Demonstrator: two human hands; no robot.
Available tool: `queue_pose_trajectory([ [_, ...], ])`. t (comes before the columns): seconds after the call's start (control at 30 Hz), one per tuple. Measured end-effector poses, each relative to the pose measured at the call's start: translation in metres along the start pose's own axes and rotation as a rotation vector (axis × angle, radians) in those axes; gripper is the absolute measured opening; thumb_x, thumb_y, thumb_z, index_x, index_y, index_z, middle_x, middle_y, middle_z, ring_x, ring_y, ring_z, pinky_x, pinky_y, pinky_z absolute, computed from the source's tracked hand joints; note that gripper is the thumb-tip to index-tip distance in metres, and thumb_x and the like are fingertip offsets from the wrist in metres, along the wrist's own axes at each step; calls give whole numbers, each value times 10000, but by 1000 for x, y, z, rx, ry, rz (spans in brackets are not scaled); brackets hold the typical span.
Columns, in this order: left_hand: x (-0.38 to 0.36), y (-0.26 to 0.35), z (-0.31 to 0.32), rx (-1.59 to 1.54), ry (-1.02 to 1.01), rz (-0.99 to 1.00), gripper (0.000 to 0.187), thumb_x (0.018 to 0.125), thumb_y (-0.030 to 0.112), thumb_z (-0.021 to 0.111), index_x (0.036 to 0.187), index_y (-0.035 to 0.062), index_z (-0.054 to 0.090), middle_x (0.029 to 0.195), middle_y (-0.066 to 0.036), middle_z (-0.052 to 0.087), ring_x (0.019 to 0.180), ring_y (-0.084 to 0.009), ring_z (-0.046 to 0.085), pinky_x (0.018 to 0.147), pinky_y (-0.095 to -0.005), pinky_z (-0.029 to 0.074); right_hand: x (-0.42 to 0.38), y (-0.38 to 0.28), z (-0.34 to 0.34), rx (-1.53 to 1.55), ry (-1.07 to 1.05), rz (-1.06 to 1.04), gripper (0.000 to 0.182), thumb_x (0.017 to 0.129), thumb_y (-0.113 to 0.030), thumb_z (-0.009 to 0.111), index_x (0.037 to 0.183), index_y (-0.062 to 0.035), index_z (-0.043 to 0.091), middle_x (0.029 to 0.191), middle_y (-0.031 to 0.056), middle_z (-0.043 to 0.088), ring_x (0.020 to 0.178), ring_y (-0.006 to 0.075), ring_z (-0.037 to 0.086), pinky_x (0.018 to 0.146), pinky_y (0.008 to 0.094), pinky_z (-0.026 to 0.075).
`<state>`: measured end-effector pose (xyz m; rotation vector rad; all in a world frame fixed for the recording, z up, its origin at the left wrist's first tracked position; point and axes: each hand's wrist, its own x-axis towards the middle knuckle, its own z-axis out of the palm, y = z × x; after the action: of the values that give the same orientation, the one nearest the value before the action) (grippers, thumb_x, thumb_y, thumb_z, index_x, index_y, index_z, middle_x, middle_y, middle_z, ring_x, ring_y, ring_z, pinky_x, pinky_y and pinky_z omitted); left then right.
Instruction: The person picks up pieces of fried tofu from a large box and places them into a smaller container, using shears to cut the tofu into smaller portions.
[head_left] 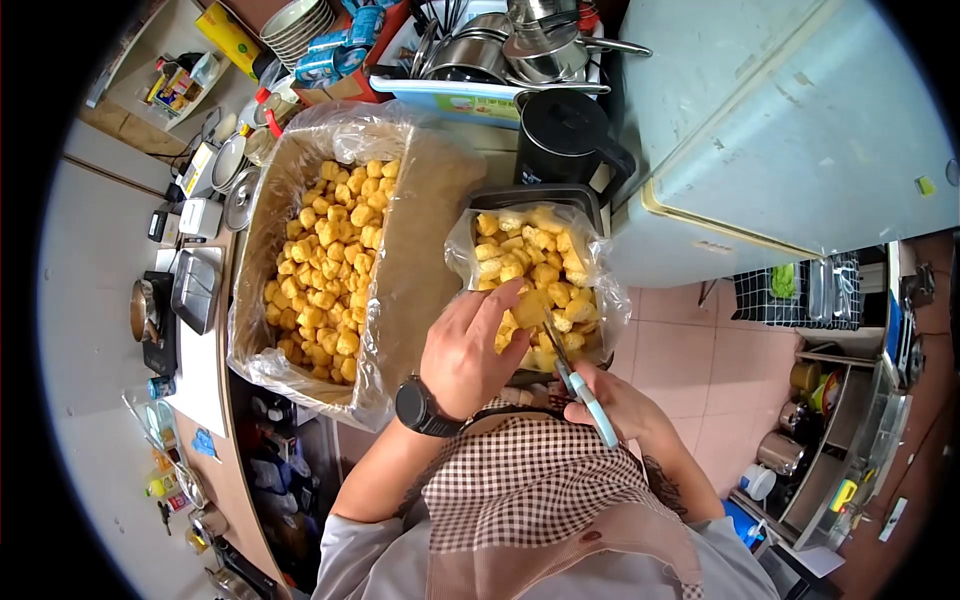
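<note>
My left hand (472, 345), with a black watch at its wrist, pinches a golden fried tofu puff (530, 308) between thumb and fingers. Scissors (592, 405) with light blue handles are in my right hand (622, 402), their blades pointing up at that puff. Below both hands, a dark tray (590, 198) lined with a clear plastic bag (458, 245) holds many puffs, several showing pale cut insides. To the left stands a cardboard box (420, 220), also lined with plastic, heaped with whole tofu puffs (325, 270).
A black kettle (565, 125) stands right behind the tray. Farther back, a blue-white rack (450, 92) holds metal pots. The pale fridge (760, 130) rises at the right, and a counter (205, 380) with kitchenware runs along the left. Shelves (840, 430) stand at the lower right.
</note>
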<state>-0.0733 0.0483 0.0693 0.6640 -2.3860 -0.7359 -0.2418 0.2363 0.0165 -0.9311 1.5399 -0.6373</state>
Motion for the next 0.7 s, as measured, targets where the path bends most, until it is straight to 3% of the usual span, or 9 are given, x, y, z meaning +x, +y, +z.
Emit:
queue_pose_trajectory([
  [0.17,-5,2,6,1,-22,1,547,730,34,814,1244,45,628,960,-77,697,857,-293,687,752,-377,569,4,-3,3,-55,-10,-8,620,841,-449,753,1198,19,558,1061,191,666,1004,332,652,879,419,494],
  [0.37,-5,2,6,-12,-26,28,552,741,27,800,1260,48,615,968,-79,695,853,-300,680,744,-383,562,7,4,9,-41,1,-2,589,880,-463,704,1193,18,567,985,209,669,979,348,664,871,432,496],
  [0.7,1,-13,18,84,-16,147,532,752,-8,751,1261,31,604,907,-81,675,793,-262,657,708,-367,550,4,0,18,32,156,60,468,888,-455,725,936,4,648,766,142,642,724,250,628,687,370,496],
])
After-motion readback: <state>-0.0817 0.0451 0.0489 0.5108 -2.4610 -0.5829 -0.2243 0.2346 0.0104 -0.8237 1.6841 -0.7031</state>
